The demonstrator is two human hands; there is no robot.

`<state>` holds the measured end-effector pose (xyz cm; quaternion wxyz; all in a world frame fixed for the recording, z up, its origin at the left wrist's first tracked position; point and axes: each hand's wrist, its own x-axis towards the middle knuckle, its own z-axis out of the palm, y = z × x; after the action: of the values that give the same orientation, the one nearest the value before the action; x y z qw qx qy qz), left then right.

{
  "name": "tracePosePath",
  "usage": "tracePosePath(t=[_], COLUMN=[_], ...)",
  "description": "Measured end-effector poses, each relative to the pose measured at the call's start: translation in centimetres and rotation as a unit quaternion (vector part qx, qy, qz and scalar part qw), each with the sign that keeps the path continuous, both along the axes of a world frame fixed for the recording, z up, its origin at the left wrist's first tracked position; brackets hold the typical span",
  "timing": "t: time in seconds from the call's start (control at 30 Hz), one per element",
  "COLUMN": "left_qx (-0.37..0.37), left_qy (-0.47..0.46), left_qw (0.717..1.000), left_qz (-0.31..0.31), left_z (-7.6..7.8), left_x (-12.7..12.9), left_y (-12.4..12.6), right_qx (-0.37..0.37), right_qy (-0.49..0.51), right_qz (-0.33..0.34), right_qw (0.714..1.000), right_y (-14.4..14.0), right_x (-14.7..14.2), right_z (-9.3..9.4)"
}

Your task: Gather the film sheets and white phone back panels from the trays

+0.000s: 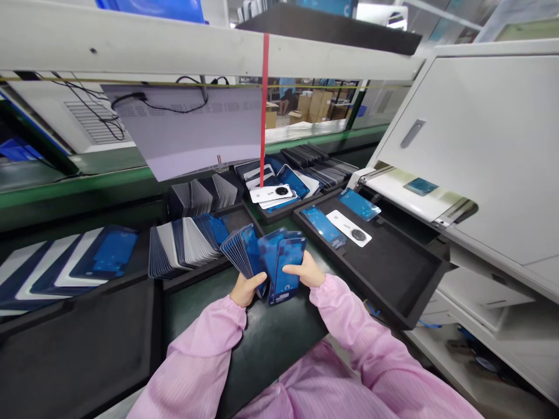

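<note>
My left hand (245,288) grips a fanned stack of phone back covers (239,249) with blue protective film. My right hand (308,272) holds the front covers (286,265) of the same fan, fingers around their right edge. Both hands are over the dark green bench top (262,343), just in front of me. Pink sleeves cover both arms.
A black tray (406,273) at right holds two blue-film covers (323,226) and a white cover (349,228). Rows of covers (186,243) stand in trays at left and behind. A white machine (480,151) stands at right. A grey panel (192,131) and red strip (264,105) hang ahead.
</note>
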<state>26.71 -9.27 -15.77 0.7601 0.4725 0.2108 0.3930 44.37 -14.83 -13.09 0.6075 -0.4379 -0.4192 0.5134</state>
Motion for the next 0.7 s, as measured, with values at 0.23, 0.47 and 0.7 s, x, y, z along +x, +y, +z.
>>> tracePosePath(t=[0.23, 0.47, 0.7], left_qx=[0.085, 0.202, 0.336], left_qy=[0.044, 0.094, 0.16], left_qw=[0.994, 0.971, 0.918], left_qz=[-0.043, -0.09, -0.135], left_z=[0.6, 1.2, 1.5], left_x=[-0.1, 0.0, 0.1], left_y=[-0.6, -2.4, -3.9], right_qx=[0.038, 0.142, 0.321], right_qy=[0.006, -0.127, -0.207], right_qz=[-0.048, -0.15, -0.131], right_qw=[0.998, 0.97, 0.915], right_y=[-0.2, -0.7, 0.0], right_x=[-0.1, -2.4, -1.7], right_z=[0.0, 0.1, 0.2])
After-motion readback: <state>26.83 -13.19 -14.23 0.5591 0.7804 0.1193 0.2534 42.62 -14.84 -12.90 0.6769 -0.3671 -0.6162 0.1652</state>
